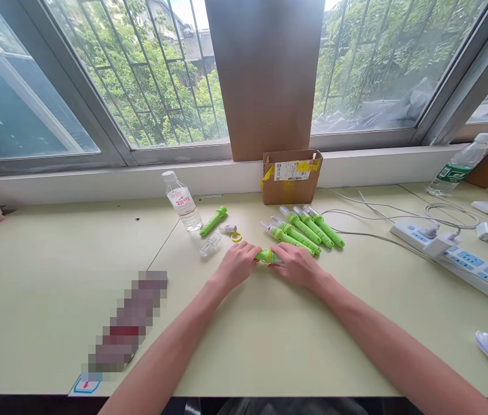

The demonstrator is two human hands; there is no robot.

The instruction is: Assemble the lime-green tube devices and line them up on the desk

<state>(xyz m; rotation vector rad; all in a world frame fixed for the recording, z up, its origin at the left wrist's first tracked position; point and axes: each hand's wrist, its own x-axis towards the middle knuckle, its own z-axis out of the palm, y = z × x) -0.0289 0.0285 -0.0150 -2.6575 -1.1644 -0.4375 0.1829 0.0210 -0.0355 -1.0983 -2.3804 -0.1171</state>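
Note:
Both hands meet over the middle of the table on one green plastic tube (265,256), which lies crosswise between them. My left hand (236,266) is closed round its left part. At the other end, my right hand (296,264) grips a clear, ridged section, partly hidden by the fingers. Just beyond my left hand lie a yellow ring (236,237), a small clear-and-white piece (228,229), a clear plastic cover (210,245) and a loose green tube (213,221). Several similar green tubes with clear ends (307,230) lie side by side beyond my right hand.
A water bottle (182,202) stands back left, and a cardboard box (291,184) sits by the window. At right are a power strip (460,259), cables (369,203) and another bottle (460,164). A pixelated object (129,323) lies left of my left arm.

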